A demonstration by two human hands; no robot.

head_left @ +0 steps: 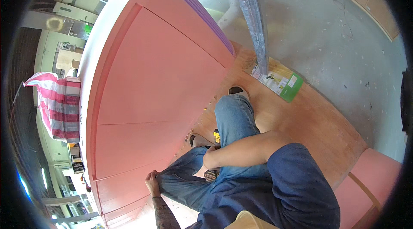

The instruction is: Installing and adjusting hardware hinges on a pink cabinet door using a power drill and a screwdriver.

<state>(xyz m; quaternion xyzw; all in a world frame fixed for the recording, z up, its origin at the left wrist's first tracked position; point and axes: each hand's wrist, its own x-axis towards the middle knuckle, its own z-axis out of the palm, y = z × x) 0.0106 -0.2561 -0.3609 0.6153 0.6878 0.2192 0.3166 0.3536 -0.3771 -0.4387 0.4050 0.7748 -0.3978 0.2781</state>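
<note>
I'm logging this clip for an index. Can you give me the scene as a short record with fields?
Setting: workshop, plywood floor sheet over concrete
Person: crouched in jeans beside a large pink cabinet
Left hand: resting on the left knee, next to the cabinet's base
Right hand: tucked between the knees, grip unclear
Nearby: green-and-white box, grey metal post, yellow tool partly hidden by the leg

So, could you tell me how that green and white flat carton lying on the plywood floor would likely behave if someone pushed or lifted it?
The green and white flat carton lies flat on the plywood floor, so it would probably slide, not roll or tip. It looks thin, so likely light, and it might flex when lifted by one end. The grey metal post crosses one end and could block a push that way.
</note>
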